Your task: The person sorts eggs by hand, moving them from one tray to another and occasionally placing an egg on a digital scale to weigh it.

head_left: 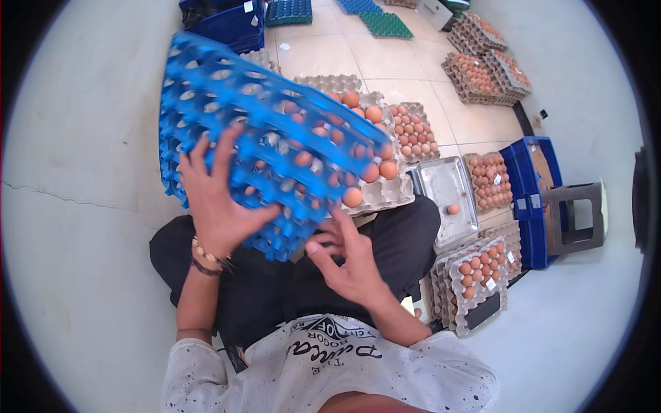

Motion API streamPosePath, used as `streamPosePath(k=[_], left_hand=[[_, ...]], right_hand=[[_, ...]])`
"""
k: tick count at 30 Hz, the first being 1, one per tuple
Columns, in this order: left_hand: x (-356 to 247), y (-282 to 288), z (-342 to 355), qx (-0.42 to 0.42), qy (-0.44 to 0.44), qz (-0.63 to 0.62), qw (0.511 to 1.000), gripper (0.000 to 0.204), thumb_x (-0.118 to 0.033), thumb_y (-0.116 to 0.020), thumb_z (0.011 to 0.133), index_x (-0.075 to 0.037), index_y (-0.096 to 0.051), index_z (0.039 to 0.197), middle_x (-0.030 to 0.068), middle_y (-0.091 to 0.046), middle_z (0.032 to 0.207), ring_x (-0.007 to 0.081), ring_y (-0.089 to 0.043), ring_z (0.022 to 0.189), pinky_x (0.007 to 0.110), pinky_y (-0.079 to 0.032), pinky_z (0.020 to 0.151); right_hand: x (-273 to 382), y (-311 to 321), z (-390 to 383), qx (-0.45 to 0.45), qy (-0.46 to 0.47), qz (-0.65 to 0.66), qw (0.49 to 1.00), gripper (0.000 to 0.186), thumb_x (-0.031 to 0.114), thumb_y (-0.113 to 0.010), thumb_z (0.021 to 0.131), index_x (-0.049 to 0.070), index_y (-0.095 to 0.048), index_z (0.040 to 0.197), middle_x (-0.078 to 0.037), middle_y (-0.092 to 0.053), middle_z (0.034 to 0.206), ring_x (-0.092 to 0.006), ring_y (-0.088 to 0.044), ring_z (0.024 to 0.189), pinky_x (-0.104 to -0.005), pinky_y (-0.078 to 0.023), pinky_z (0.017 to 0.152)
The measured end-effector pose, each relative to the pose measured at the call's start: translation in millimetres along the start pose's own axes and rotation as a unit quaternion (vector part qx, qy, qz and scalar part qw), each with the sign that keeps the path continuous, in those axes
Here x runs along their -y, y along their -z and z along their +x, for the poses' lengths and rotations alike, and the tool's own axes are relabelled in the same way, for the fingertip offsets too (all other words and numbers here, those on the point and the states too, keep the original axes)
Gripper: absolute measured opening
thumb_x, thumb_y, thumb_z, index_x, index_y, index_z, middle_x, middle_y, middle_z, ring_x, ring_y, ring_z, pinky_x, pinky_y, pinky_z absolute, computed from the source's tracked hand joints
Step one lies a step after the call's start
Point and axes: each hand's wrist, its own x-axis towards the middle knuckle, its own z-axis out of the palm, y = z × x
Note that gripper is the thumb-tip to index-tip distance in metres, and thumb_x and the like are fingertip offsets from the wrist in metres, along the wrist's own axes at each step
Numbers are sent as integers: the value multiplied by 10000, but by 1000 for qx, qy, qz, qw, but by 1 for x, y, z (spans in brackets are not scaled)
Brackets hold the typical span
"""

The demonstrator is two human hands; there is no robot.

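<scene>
A blue plastic egg tray (268, 138) is held tilted before me, blurred by motion; its thick left side suggests several nested together. My left hand (217, 206) spreads its fingers and thumb across the tray's near face, gripping it. At the lower right edge, my right hand (351, 265) has its fingertips against the tray, thumb apart from the fingers; the exact contact is blurred. Brown eggs show through the tray's holes. Behind it lies a grey pulp egg tray (392, 196) with brown eggs (370, 172) in its cups, partly covered from view.
On the right are a metal tray (447, 234) with one egg (452, 208), stacked egg trays (475, 289) with a dark phone-like slab (482, 312), blue crates (533, 206) and a grey-brown stool (575, 217). More egg stacks (482, 76) and a green tray (385, 25) lie farther back.
</scene>
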Motion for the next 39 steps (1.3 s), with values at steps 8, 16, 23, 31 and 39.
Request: streamPosePath(k=[8,16,23,31,39], left_hand=[[-69,-5,17,1,-207,7,978,789,-451,-840,573,-288,-609,1309,184,-401,1385,476,-286,1336,657,-181,1115],[-43,12,-16,-43,-225,-79,970,525,-336,-818,663,-299,-693,1171,108,-439,1396,472,-217,1388,622,-169,1132],[4,10,-48,26,-94,-43,994,559,-164,-791,662,-122,-622,1193,187,-433,1402,421,-301,1392,543,-280,1118],[60,-16,-77,31,17,-29,999,572,-99,-734,746,-61,-560,1291,202,-425,1393,379,-439,1300,465,-351,1092],[146,-50,-76,145,32,38,988,558,-158,-716,798,-50,-536,1315,205,-511,1302,382,-481,1236,466,-371,1062]], right_hand=[[-38,12,2,-239,31,63,969,396,-37,-521,950,-73,-420,1332,-130,-660,1040,-125,-656,784,-279,-598,641],[6,94,98,-335,110,124,927,330,17,-523,949,-42,-402,1250,-172,-630,1010,-239,-688,790,-333,-624,662],[43,203,319,-248,193,338,887,506,118,-549,969,-176,-307,1301,-346,-519,1175,-443,-629,1065,-433,-561,926],[-3,243,279,-248,82,268,927,513,162,-395,1001,-108,-251,1412,-420,-478,1261,-479,-596,1109,-451,-523,990],[-196,386,50,-571,-92,224,784,460,251,-397,975,-32,-426,1338,-264,-606,1221,-342,-643,1053,-352,-541,859]])
